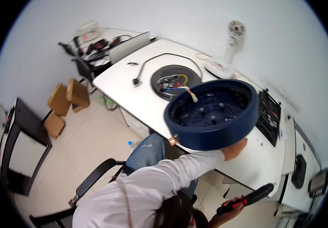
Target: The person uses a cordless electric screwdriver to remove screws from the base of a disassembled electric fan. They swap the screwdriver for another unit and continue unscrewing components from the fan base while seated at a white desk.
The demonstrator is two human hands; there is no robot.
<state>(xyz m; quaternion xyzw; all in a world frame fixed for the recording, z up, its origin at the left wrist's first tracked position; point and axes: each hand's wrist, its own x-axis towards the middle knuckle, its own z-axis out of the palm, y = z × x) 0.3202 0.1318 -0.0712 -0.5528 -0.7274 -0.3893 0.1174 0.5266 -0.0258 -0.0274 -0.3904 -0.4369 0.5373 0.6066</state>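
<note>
A dark blue, bowl-shaped round housing [213,131] is held tilted over the near side of the white table, its hollow side showing small posts inside. My left hand [235,149] grips it at the near lower side; most of the fingers are hidden beneath. A small copper-coloured piece [172,140] shows at its left edge. In my right hand [230,213], low at the right, is a black and red power screwdriver [249,198], its tip toward the table edge. Behind the housing lies a round dark base [160,76] with coloured wires [188,90] and a black power cable [164,55].
An open black tool case [268,117] lies on the white table [118,85] at the right. A white round part [219,68] rests by the wall. Left are a chair armrest [95,180], cardboard boxes [76,95] and a cluttered side desk [103,36].
</note>
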